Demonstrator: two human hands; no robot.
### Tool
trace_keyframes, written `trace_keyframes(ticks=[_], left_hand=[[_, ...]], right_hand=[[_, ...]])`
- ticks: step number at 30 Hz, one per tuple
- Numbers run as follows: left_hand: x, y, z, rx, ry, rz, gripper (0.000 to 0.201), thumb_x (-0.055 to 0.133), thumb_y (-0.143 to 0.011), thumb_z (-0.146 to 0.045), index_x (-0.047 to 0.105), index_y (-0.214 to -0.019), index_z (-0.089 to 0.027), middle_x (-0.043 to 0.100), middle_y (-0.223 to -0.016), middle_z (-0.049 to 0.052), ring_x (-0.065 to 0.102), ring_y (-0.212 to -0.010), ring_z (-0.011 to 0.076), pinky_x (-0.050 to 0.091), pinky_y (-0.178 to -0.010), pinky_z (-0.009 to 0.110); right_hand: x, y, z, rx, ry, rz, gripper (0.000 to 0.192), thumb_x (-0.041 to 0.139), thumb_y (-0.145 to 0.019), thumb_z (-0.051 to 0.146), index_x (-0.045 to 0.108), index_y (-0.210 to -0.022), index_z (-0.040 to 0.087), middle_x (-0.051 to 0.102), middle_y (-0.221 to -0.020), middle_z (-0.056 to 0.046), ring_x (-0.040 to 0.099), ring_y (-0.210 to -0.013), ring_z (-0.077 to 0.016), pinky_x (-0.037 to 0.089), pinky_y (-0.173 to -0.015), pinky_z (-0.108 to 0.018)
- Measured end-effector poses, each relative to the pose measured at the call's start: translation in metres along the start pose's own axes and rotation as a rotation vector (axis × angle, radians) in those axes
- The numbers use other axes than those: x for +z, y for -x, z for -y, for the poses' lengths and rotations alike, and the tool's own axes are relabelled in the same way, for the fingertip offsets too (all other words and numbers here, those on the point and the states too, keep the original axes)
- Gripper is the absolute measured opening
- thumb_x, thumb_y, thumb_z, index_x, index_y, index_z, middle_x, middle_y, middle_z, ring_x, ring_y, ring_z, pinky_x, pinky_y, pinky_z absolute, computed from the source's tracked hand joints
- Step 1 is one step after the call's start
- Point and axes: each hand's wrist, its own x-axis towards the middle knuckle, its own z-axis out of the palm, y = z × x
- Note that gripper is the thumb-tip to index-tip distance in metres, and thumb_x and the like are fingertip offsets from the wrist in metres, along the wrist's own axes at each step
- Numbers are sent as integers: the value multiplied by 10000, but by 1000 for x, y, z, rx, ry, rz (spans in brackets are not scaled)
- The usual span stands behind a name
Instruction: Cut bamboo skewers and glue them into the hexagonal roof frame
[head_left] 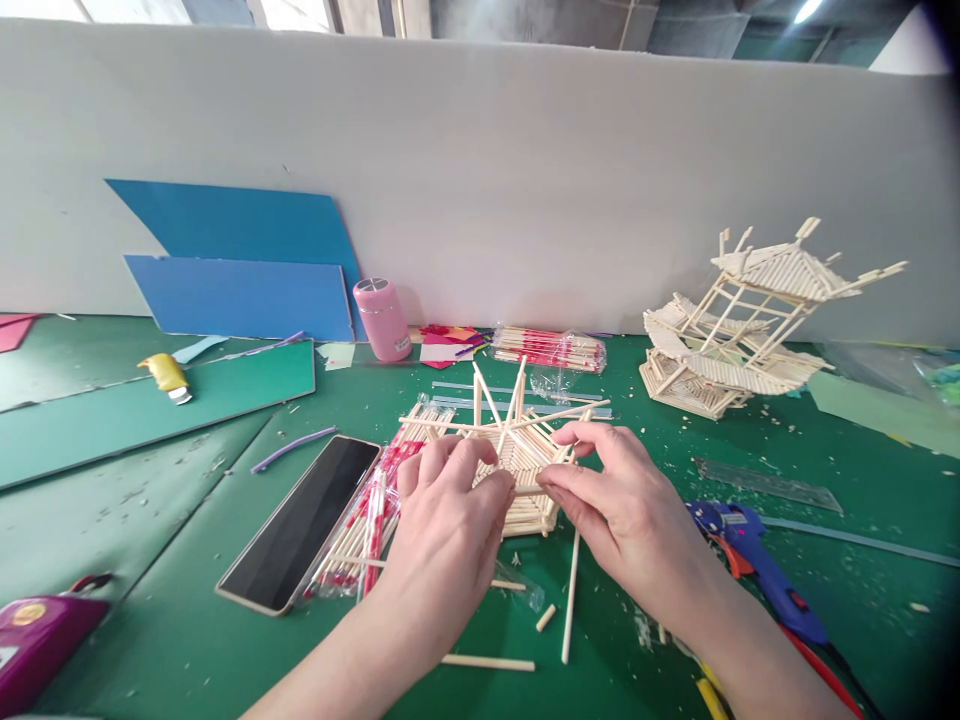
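A small frame of wooden sticks (531,519) stands on the green table in front of me, its base built from stacked rows with longer sticks rising and crossing above it. My left hand (451,515) is at its left side, thumb and fingers pinched on one end of a short wooden stick (529,491). At the other end of this stick, my right hand (619,485) pinches with thumb and index finger. The stick lies level along the near edge of the frame; whether it touches is hard to tell. My fingers hide parts of both sides.
Bundled sticks (349,545) and a phone (300,525) lie left. A blue glue gun (765,570) rests right, beneath a larger stick pavilion (772,320). Behind are a pink canister (382,320), packed sticks (551,348) and blue boards (240,298). Loose sticks (487,662) lie nearby.
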Motion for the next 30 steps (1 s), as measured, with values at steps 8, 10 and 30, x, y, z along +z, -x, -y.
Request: trace_keyframes(ticks=[8, 10, 30], left_hand=[[-1, -1, -1, -6, 10, -5, 263, 398, -845, -98, 632, -771, -194, 554, -1063, 110, 422, -928, 283, 327, -663, 397], [-1, -1, -1, -1, 13, -7, 264, 399, -841, -90, 634, -780, -193, 552, -1065, 113, 423, -933, 286, 328, -663, 399], [-2, 0, -1, -3, 5, -18, 263, 413, -841, -93, 649, -790, -199, 564, -1050, 113, 435, -922, 287, 333, -662, 406]], right_hand=[[-2, -1, 1, -4, 13, 19, 207, 479, -854, 109, 662, -915, 183, 466, -1119, -88, 429, -1019, -225, 422, -836, -376], [-2, -2, 2, -6, 19, 28, 209, 481, -847, 98, 663, -912, 179, 465, -1127, -91, 431, -1017, -225, 423, -837, -373], [-1, 1, -1, -12, 23, 56, 224, 470, -848, 88, 635, -955, 195, 446, -1130, -80, 404, -1027, -225, 426, -849, -386]])
